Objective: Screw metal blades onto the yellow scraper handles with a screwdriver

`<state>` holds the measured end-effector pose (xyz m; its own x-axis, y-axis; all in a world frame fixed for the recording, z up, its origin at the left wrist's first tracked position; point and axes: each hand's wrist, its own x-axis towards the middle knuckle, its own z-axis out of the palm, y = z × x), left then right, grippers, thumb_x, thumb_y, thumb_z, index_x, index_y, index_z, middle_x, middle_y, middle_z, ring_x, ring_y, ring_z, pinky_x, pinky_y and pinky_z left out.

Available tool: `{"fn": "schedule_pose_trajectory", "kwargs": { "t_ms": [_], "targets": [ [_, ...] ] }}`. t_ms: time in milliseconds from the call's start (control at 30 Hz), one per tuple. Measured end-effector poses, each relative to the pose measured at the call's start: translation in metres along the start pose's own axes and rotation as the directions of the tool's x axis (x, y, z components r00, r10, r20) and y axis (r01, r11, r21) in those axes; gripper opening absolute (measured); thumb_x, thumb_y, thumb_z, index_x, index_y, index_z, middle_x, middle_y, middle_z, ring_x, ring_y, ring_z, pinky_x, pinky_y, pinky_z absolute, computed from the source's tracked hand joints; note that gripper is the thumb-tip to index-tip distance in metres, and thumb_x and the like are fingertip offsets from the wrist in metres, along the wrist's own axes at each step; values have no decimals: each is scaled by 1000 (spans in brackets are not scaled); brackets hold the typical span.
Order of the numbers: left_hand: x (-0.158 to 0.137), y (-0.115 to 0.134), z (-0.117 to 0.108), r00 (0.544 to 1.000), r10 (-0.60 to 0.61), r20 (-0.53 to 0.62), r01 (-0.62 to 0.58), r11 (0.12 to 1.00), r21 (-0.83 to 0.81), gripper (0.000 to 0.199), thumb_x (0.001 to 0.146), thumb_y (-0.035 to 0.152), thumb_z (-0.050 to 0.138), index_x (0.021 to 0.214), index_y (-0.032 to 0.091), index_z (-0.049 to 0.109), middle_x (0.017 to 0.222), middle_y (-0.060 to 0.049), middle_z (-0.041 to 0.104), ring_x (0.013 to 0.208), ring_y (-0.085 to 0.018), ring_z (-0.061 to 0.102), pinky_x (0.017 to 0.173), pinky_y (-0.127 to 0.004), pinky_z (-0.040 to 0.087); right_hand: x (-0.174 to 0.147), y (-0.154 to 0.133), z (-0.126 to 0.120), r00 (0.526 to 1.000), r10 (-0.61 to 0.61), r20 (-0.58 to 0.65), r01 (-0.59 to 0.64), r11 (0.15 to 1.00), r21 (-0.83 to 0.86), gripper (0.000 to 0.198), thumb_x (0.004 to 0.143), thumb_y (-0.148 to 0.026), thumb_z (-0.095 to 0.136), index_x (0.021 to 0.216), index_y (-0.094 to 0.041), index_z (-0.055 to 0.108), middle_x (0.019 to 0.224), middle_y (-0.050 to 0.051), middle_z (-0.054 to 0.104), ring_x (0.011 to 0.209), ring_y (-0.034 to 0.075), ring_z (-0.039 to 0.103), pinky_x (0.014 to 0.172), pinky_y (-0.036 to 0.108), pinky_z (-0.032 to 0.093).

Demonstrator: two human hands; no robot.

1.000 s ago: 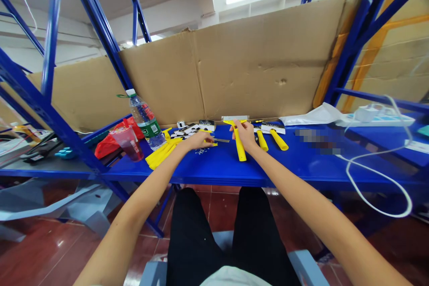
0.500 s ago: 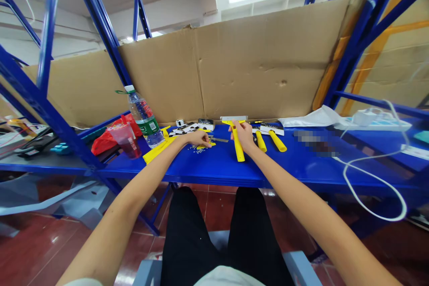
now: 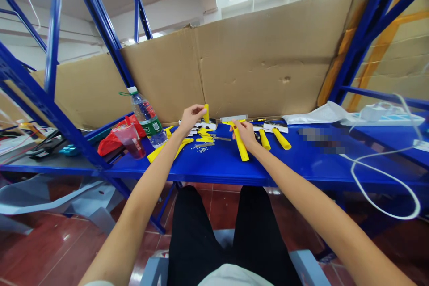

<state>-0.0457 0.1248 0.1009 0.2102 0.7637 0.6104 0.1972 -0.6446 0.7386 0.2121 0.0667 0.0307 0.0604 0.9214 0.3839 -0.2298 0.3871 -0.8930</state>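
My left hand pinches a small yellow plastic piece, held upright above the bench near the cardboard. In my right hand is a yellow-handled scraper; its wide blade points away from me and the handle angles toward me. Under and beside my left hand lie several loose yellow plastic pieces. Flat metal strips rest just right of them. A scatter of tiny screw-like parts is in front. More yellow handles lie partly behind my left forearm.
Two yellow-handled scrapers lie right of my right hand. A water bottle and a pink cup stand at left beside a red bag. Cardboard walls the back of the blue bench. A white cable loops at right.
My left hand has risen from the loose parts toward the cardboard and now shows a small yellow piece in its fingers. My right hand keeps the scraper in about the same place.
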Motion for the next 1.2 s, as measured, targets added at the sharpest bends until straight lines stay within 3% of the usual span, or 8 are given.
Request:
{"fn": "schedule_pose_trajectory", "kwargs": {
  "t_ms": [133, 267, 500, 667, 800, 900, 1000, 1200],
  "targets": [
    [-4, 13, 13, 980, -50, -191, -23, 931, -364, 33, 94, 51, 83, 106, 23, 71, 114, -8, 76, 110, -20, 72, 98, -35, 55, 0, 3, -1, 1000, 14, 18, -14, 1000, -7, 45, 89, -60, 80, 74, -20, 64, 69, 5, 74, 42, 12, 57, 42, 25, 45],
    [-16, 20, 33, 966, -175, -189, 15, 771, -637, 33, 88, 35, 91, 105, 22, 65, 119, -9, 78, 120, -21, 74, 104, -36, 56, 1, 7, -2, 999, 26, 33, -26, 1000, -6, 48, 87, -63, 81, 74, -21, 63, 70, 5, 74, 42, 12, 57, 42, 26, 44],
    [-25, 11, 76, 977, -195, -88, 121, 843, -525, 43, 77, 45, 97, 90, 19, 65, 107, -9, 81, 106, -24, 79, 102, -38, 58, 0, 3, 1, 995, 73, 73, -73, 997, -5, 50, 84, -64, 85, 75, -21, 62, 72, 5, 75, 43, 12, 57, 42, 26, 45],
    [-30, -13, 96, 965, -226, -133, 150, 892, -426, 41, 77, 52, 96, 87, 18, 74, 91, -4, 78, 97, -21, 73, 91, -32, 56, -3, -1, 3, 984, 121, 128, -121, 993, -6, 50, 83, -62, 87, 75, -22, 58, 69, 4, 73, 43, 11, 57, 42, 25, 45],
    [-37, -36, 102, 945, -302, -124, 230, 886, -404, 48, 74, 59, 96, 79, 19, 71, 84, -3, 75, 91, -20, 71, 83, -30, 56, -2, 1, 3, 974, 170, 148, -170, 985, -9, 46, 85, -56, 88, 78, -22, 57, 69, 2, 72, 44, 11, 57, 42, 23, 46],
    [-40, -47, 103, 932, -349, -100, 278, 863, -421, 49, 72, 60, 96, 91, 20, 75, 94, -5, 79, 93, -20, 73, 83, -31, 58, 1, 7, 4, 962, 224, 155, -226, 974, -8, 43, 88, -52, 88, 81, -22, 57, 70, 1, 71, 43, 10, 55, 41, 23, 46],
    [-41, -51, 103, 924, -372, -82, 305, 852, -425, 51, 72, 55, 97, 104, 21, 79, 102, -7, 81, 97, -22, 74, 83, -33, 60, 3, 11, 3, 948, 275, 160, -278, 960, -3, 36, 91, -45, 86, 85, -22, 58, 71, 0, 70, 43, 10, 54, 40, 23, 45],
    [-46, -49, 100, 935, -353, -39, 310, 865, -395, 46, 70, 48, 99, 101, 18, 81, 104, -9, 82, 96, -23, 75, 83, -35, 61, 4, 10, 0, 930, 324, 173, -331, 943, 12, 25, 93, -32, 79, 88, -23, 56, 68, -3, 65, 43, 10, 51, 40, 24, 44]
  ]
}}
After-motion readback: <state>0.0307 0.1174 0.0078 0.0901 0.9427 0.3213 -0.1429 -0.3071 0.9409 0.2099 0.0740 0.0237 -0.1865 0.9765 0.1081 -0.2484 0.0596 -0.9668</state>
